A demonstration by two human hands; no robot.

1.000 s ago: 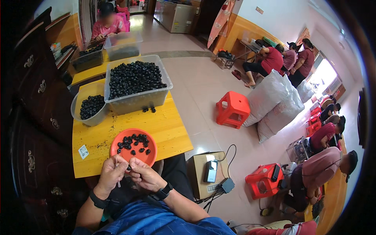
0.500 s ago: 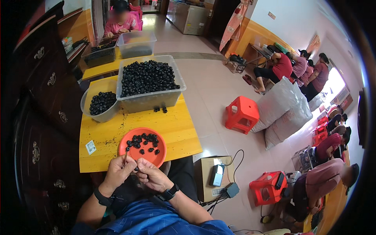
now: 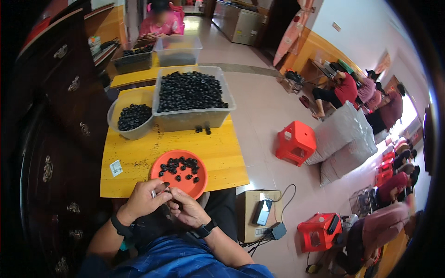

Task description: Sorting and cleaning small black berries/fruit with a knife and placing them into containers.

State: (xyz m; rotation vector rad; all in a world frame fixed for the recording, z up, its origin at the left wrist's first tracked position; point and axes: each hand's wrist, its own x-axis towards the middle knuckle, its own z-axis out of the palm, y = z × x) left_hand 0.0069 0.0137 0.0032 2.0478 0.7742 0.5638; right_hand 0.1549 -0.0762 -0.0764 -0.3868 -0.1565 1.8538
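Observation:
My left hand (image 3: 144,200) is closed around a slim tool (image 3: 161,187) with a dark, flat tip. Fingers of my right hand (image 3: 189,207) are pinched together right beside it, and the two hands meet; what the right one holds is too small and hidden to make out. Just beyond them, at the front edge of the yellow table (image 3: 222,162), sits a shallow red plate (image 3: 199,187). Several small black ring-shaped parts (image 3: 176,164) lie loose in it.
Behind the plate stand a large clear bin (image 3: 192,121) and a round clear tub (image 3: 136,133), both holding black parts. Dark drawers (image 3: 55,134) rise at left. To the right are a cardboard box (image 3: 245,217), red stools (image 3: 296,141) and grey sacks (image 3: 347,153). People sit working beyond.
The view has swung, so the table and plate appear further right. My hands stay together, and the tool's tip has tilted from pointing up toward my right hand's side.

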